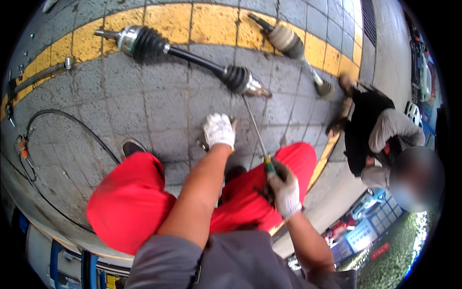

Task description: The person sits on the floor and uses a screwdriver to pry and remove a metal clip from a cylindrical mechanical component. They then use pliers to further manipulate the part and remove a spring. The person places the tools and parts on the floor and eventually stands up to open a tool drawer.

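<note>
My right hand [285, 190], in a white work glove with a darkened palm side, is closed around a screwdriver [261, 139] with a green handle and a long thin shaft. Its tip reaches up beside the lower end of a drive axle [192, 59], which lies on the tiles with black rubber boots and metal ends. Some dark object shows under the right hand, too unclear to name. My left hand [219, 131], also gloved, is low over the floor with fingers curled. Small metal edges show around it, but what it holds is hidden.
A second, dirtier drive axle [288, 42] lies at the upper right. At the left are a long-handled socket wrench [41, 78] and a black air hose [91, 130] with an orange fitting. Another person [373, 130] crouches at the right.
</note>
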### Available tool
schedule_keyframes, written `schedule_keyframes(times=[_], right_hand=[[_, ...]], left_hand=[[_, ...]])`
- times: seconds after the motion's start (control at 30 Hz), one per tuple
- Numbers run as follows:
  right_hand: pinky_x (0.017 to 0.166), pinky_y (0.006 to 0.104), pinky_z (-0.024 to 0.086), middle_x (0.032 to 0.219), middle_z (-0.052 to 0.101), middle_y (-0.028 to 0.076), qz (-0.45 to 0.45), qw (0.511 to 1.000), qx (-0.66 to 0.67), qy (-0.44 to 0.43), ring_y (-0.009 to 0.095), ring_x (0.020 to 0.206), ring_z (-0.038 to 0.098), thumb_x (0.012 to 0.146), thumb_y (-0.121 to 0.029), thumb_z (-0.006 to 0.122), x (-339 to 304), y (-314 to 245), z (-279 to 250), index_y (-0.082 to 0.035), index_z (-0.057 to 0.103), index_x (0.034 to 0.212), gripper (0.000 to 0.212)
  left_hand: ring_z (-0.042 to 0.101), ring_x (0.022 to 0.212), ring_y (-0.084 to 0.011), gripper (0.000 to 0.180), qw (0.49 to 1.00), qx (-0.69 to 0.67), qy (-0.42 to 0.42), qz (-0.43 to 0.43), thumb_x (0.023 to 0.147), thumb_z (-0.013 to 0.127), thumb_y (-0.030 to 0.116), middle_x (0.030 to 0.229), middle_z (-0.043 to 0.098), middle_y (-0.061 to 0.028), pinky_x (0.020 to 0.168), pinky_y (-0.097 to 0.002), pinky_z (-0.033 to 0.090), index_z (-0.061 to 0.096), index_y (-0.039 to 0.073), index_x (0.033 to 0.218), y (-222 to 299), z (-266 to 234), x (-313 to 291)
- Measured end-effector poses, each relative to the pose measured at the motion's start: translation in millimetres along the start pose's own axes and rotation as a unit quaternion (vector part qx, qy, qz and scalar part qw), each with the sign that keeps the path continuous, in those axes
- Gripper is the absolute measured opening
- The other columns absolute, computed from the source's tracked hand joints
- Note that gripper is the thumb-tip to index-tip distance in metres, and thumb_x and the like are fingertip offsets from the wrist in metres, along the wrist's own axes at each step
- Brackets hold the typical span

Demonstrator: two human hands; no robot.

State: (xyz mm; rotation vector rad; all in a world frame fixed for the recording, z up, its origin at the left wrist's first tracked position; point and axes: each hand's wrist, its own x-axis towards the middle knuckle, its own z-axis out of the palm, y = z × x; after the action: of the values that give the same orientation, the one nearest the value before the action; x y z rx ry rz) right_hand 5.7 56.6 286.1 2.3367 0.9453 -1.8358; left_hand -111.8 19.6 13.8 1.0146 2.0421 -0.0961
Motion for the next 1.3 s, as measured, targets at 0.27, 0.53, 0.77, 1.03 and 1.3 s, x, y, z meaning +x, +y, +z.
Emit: schedule_keyframes(times=[0.27, 0.53, 0.77, 1.03, 1.3], right_hand=[[0.055, 0.0228, 0.051, 0.104, 0.070, 0.008, 0.042, 0.995, 0.018, -0.086, 0.010, 0.067, 0.064, 0.104, -0.009, 0.064, -27, 14, -26, 0.003, 0.044, 0.159, 0.059], [0.053, 0.0235, 0.048, 0.105, 0.069, 0.008, 0.073, 0.989, 0.008, -0.126, 0.009, 0.064, 0.060, 0.105, -0.010, 0.062, -30, 31, -65, 0.000, 0.042, 0.161, 0.061], [0.051, 0.0235, 0.046, 0.108, 0.071, 0.010, 0.085, 0.985, 0.035, -0.144, 0.008, 0.061, 0.058, 0.105, -0.011, 0.062, -23, 36, -81, -0.001, 0.042, 0.161, 0.060], [0.050, 0.0230, 0.044, 0.106, 0.077, 0.011, 0.094, 0.983, 0.026, -0.153, 0.006, 0.058, 0.053, 0.104, -0.012, 0.062, -16, 41, -95, 0.000, 0.044, 0.159, 0.059], [0.050, 0.0235, 0.044, 0.101, 0.076, 0.009, 0.101, 0.981, 0.016, -0.167, 0.006, 0.057, 0.055, 0.103, -0.013, 0.064, -7, 39, -106, 0.001, 0.047, 0.157, 0.058]], left_hand=[[0.063, 0.126, -0.0334, 0.048, 0.998, -0.032, -0.015, -0.047, 0.099, 0.067, 0.053, 0.125, 0.071, -0.0149, 0.104, -0.0505, 0.053, 0.075, 0.009, 0.117, 6, -8, -2], [0.066, 0.123, -0.0344, 0.048, 0.998, 0.023, 0.022, -0.048, 0.100, 0.065, 0.052, 0.126, 0.072, -0.0156, 0.104, -0.0490, 0.054, 0.076, 0.009, 0.117, 13, -4, -3], [0.066, 0.126, -0.0339, 0.056, 0.997, 0.052, -0.001, -0.058, 0.101, 0.062, 0.059, 0.130, 0.072, -0.0151, 0.105, -0.0489, 0.053, 0.076, 0.009, 0.122, 21, -8, -3], [0.067, 0.124, -0.0342, 0.061, 0.995, 0.086, -0.009, -0.055, 0.101, 0.059, 0.063, 0.127, 0.074, -0.0160, 0.106, -0.0476, 0.052, 0.077, 0.008, 0.121, 23, -6, -4], [0.066, 0.124, -0.0348, 0.062, 0.995, 0.076, -0.002, -0.068, 0.100, 0.060, 0.065, 0.127, 0.073, -0.0168, 0.106, -0.0483, 0.051, 0.076, 0.008, 0.121, 26, -5, -3]])
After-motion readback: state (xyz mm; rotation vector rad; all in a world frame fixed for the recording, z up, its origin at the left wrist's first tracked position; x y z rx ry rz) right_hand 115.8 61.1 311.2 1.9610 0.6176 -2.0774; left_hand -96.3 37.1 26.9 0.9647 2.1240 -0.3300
